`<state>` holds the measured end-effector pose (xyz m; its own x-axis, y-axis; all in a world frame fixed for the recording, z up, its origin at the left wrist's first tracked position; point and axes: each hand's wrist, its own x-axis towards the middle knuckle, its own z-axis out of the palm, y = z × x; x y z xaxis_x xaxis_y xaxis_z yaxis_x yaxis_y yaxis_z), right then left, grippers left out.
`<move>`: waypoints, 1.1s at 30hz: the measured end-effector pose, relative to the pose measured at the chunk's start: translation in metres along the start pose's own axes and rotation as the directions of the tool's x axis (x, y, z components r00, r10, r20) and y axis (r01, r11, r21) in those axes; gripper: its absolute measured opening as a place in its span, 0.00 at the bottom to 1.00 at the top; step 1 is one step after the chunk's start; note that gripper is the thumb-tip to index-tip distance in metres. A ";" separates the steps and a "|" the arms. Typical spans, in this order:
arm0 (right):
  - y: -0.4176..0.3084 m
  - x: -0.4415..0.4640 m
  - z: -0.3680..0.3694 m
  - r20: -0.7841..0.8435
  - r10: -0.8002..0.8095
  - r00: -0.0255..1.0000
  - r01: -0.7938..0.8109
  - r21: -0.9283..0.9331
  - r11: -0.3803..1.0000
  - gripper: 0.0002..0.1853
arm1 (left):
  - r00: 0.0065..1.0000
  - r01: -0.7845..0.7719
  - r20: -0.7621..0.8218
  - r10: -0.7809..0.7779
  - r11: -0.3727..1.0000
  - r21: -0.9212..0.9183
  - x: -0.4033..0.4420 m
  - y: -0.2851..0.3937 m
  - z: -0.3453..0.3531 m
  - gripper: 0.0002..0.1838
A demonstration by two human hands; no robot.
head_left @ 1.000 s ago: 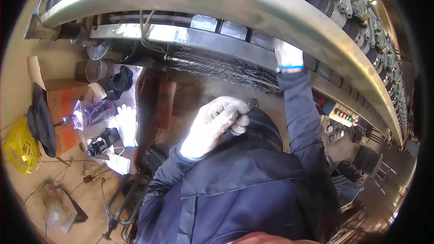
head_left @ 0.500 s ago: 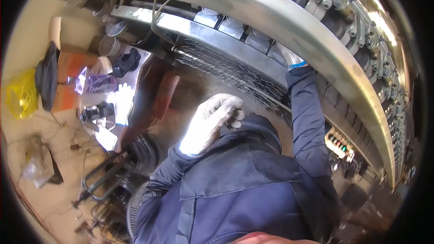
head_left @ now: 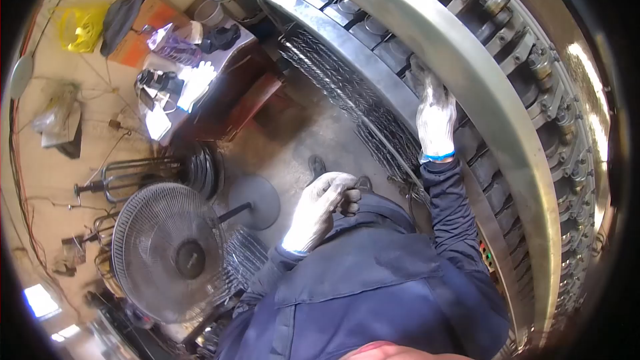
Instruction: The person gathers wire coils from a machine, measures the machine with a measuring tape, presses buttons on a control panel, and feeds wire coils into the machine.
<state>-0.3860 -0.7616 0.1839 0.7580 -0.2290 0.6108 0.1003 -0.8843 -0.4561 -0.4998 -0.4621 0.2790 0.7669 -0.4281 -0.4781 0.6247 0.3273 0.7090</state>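
My left hand (head_left: 323, 205), in a whitish knit glove with soiled fingertips, hovers before my waist with its fingers curled in; nothing shows in it. My right hand (head_left: 437, 120) wears a similar glove with a blue cuff. It reaches in between a curved metal rail (head_left: 467, 43) and a lower metal ledge (head_left: 373, 60) of a long machine. Its dark fingertips are at a row of metal plates (head_left: 393, 53), blurred against them, so their grip is unclear. Below the ledge hangs a bundle of dark, shiny strands (head_left: 333, 87).
A black pedestal fan (head_left: 170, 253) stands at my left. Behind it are a desk (head_left: 230, 73) bearing gloves (head_left: 198, 83) and a purple-tinted bottle (head_left: 175, 47), and a yellow bag (head_left: 83, 27) on the wall. Rows of metal arms (head_left: 513, 60) line the machine at right.
The view has turned, bringing the fan into sight. More of my right hand now shows below the curved rail. My left hand stays curled before my body.
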 end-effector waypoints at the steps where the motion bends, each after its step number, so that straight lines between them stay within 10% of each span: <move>1: -0.002 0.009 0.001 0.028 0.020 0.999 -0.020 0.016 1.000 0.23 | 0.999 -0.014 -0.051 0.014 1.000 0.006 -0.008 -0.006 -0.001 0.21; 10: 0.064 0.139 0.123 -0.066 -0.269 0.961 0.234 -0.325 0.916 0.22 | 0.977 -0.089 -0.202 0.065 0.989 -0.115 -0.075 -0.050 -0.027 0.19; 18: 0.015 0.156 0.105 -0.130 0.092 0.987 -0.088 0.032 0.996 0.24 | 0.913 -0.111 -0.400 0.079 0.992 -0.058 -0.117 -0.046 -0.082 0.20; 24: 0.022 0.172 0.116 -0.153 -0.257 0.954 0.194 -0.334 0.922 0.18 | 0.916 -0.082 -0.398 0.047 0.994 -0.073 -0.119 -0.041 -0.102 0.20; 29: -0.034 0.164 0.122 -0.011 0.063 0.998 -0.064 -0.152 0.986 0.17 | 0.951 -0.061 -0.308 0.035 0.995 -0.075 -0.111 -0.036 -0.109 0.19; 33: -0.127 0.116 0.120 0.056 -0.499 0.865 0.498 0.028 0.867 0.10 | 0.959 0.001 -0.282 -0.012 0.999 -0.041 -0.111 -0.019 -0.115 0.18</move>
<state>-0.2335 -0.6271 0.2354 0.6418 0.2660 0.7193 0.4823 -0.8692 -0.1089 -0.5798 -0.3244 0.2587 0.7695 -0.1769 -0.6136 0.6307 0.3615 0.6867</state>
